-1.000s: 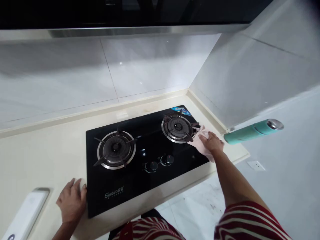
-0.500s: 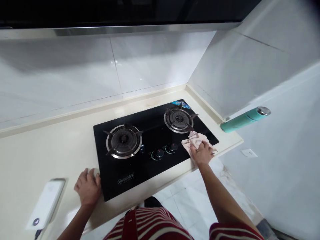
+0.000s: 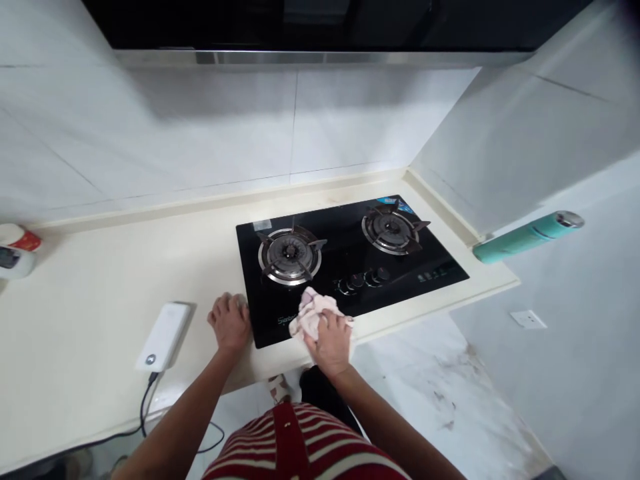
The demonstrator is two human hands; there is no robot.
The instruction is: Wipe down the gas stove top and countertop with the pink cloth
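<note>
Marbled tiles (image 3: 215,133) back a smooth cream worktop (image 3: 100,287) holding a glossy black stove (image 3: 345,230), between a white oblong device (image 3: 164,333) and a green flask (image 3: 523,239). The right hand (image 3: 331,343) closes its fingers over a crumpled pink cloth (image 3: 313,308) at the stove's front edge; the left hand (image 3: 230,325) rests beside it, fingers loosely curled, empty.

Cool, bright light; soft shadow on wall (image 3: 215,127) below hood (image 3: 340,30); top-right corner dark

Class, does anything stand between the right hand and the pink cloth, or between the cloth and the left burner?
Nothing visible does. The right hand is directly on the pink cloth. The cloth lies at the near edge of the black cooktop, close to the left burner, with no object seen between them.
</note>
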